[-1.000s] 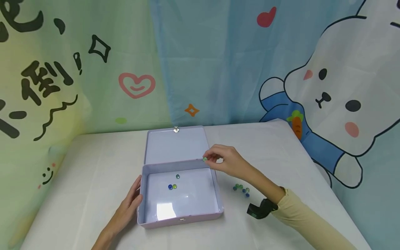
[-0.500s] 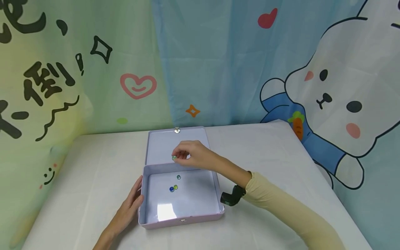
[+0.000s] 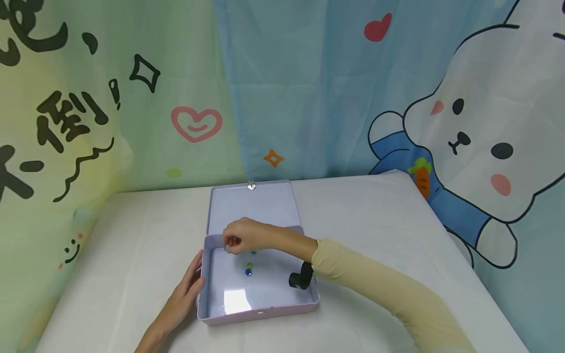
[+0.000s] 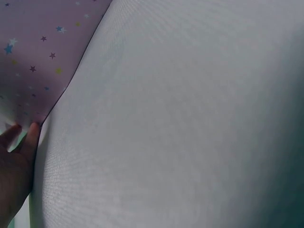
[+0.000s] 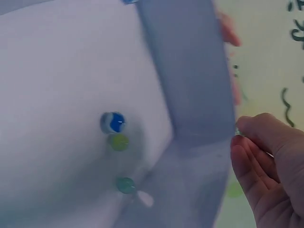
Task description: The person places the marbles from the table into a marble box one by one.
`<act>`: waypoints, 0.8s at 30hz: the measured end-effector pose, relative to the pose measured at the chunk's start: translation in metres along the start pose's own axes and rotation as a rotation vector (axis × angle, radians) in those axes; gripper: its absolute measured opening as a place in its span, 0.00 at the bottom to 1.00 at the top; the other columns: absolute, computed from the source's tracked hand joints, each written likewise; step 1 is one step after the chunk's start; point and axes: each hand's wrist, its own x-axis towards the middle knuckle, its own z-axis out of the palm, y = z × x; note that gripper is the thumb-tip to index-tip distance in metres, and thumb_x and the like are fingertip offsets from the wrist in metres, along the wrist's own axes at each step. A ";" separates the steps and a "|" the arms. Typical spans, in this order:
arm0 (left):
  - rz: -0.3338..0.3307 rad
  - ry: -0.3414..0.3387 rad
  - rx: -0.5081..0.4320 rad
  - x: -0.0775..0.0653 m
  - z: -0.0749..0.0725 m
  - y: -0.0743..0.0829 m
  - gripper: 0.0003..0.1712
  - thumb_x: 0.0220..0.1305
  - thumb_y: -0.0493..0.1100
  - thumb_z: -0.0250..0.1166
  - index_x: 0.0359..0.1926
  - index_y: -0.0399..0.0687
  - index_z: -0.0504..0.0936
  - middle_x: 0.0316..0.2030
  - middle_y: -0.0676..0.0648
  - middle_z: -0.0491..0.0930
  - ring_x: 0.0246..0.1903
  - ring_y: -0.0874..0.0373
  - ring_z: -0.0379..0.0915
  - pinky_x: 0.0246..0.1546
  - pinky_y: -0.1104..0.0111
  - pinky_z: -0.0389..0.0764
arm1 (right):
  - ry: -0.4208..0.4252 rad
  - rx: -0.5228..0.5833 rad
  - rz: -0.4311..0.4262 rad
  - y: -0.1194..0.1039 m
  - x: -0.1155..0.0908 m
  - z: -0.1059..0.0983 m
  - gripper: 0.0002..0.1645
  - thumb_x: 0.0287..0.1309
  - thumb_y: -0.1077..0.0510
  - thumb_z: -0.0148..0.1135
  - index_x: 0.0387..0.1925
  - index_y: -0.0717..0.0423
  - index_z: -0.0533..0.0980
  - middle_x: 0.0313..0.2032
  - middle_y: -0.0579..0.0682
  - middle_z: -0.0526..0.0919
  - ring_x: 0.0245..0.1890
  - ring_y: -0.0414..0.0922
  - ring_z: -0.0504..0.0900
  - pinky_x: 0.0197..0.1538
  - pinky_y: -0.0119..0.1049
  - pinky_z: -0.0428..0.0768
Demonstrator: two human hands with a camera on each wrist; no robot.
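Observation:
My right hand (image 3: 247, 236) pinches a small greenish glass marble (image 3: 227, 248) between thumb and fingertips, over the far left part of an open, pale purple box (image 3: 258, 312). Inside the box lie a blue marble (image 5: 114, 122), a yellow-green marble (image 5: 119, 142) touching or very near it, and a teal marble (image 5: 126, 185) a little apart. In the head view the hand partly covers the teal one. Flat against the box's left outer wall rests my left hand (image 3: 180, 295), fingers extended. The left wrist view shows its fingertips (image 4: 33, 130) at the star-printed wall.
The hinged lid (image 3: 253, 206) lies back behind the box, its metal clasp (image 3: 251, 185) at the far edge. A white cloth (image 3: 375, 215) covers the table. Behind hangs a printed curtain (image 3: 282, 88). My right sleeve (image 3: 375, 279) crosses the table's right side.
My right hand has carried the marble leftward from the box's far right corner, then lowered it toward the far left corner. The loose marbles on the cloth are now behind the sleeve.

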 end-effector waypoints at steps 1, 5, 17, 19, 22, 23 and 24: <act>0.001 -0.003 -0.004 0.000 0.000 0.000 0.35 0.76 0.44 0.43 0.77 0.65 0.42 0.75 0.36 0.48 0.70 0.28 0.52 0.58 0.38 0.69 | -0.029 -0.005 0.010 0.001 0.003 0.003 0.06 0.61 0.61 0.63 0.39 0.59 0.80 0.36 0.50 0.84 0.34 0.35 0.78 0.40 0.18 0.75; 0.011 -0.012 -0.015 0.000 0.001 -0.001 0.35 0.76 0.43 0.43 0.77 0.62 0.41 0.75 0.36 0.48 0.70 0.29 0.52 0.58 0.38 0.69 | -0.114 -0.024 0.043 0.007 0.013 0.016 0.06 0.60 0.60 0.65 0.39 0.58 0.80 0.35 0.48 0.84 0.33 0.33 0.76 0.39 0.17 0.74; -0.003 -0.003 0.008 0.001 0.000 0.002 0.35 0.76 0.44 0.44 0.77 0.61 0.42 0.76 0.38 0.48 0.70 0.30 0.53 0.60 0.39 0.68 | -0.212 -0.164 0.048 0.021 0.030 0.050 0.05 0.59 0.57 0.67 0.34 0.54 0.81 0.29 0.44 0.82 0.27 0.31 0.73 0.32 0.16 0.69; -0.009 0.003 0.016 0.001 0.001 0.002 0.35 0.76 0.44 0.44 0.77 0.61 0.42 0.76 0.38 0.49 0.70 0.30 0.53 0.60 0.39 0.68 | -0.208 -0.172 0.049 0.022 0.031 0.053 0.05 0.58 0.57 0.68 0.33 0.54 0.81 0.29 0.43 0.82 0.26 0.31 0.72 0.32 0.15 0.68; -0.009 0.006 0.017 0.000 0.000 0.001 0.35 0.76 0.44 0.44 0.77 0.61 0.42 0.76 0.38 0.49 0.70 0.30 0.54 0.60 0.39 0.68 | -0.195 -0.165 0.051 0.022 0.031 0.055 0.05 0.58 0.56 0.68 0.34 0.54 0.81 0.28 0.43 0.82 0.26 0.30 0.72 0.31 0.15 0.68; -0.006 0.006 0.016 0.000 0.000 0.001 0.35 0.76 0.44 0.44 0.77 0.61 0.42 0.76 0.38 0.49 0.70 0.30 0.54 0.60 0.39 0.68 | -0.190 -0.162 0.053 0.022 0.031 0.056 0.05 0.57 0.56 0.68 0.34 0.54 0.81 0.28 0.43 0.82 0.26 0.30 0.72 0.31 0.15 0.68; -0.002 0.006 0.016 0.000 0.000 0.000 0.35 0.76 0.44 0.44 0.77 0.61 0.42 0.76 0.38 0.49 0.70 0.30 0.54 0.60 0.39 0.69 | -0.185 -0.162 0.055 0.022 0.031 0.056 0.05 0.57 0.56 0.68 0.34 0.53 0.81 0.28 0.42 0.82 0.25 0.30 0.72 0.31 0.15 0.69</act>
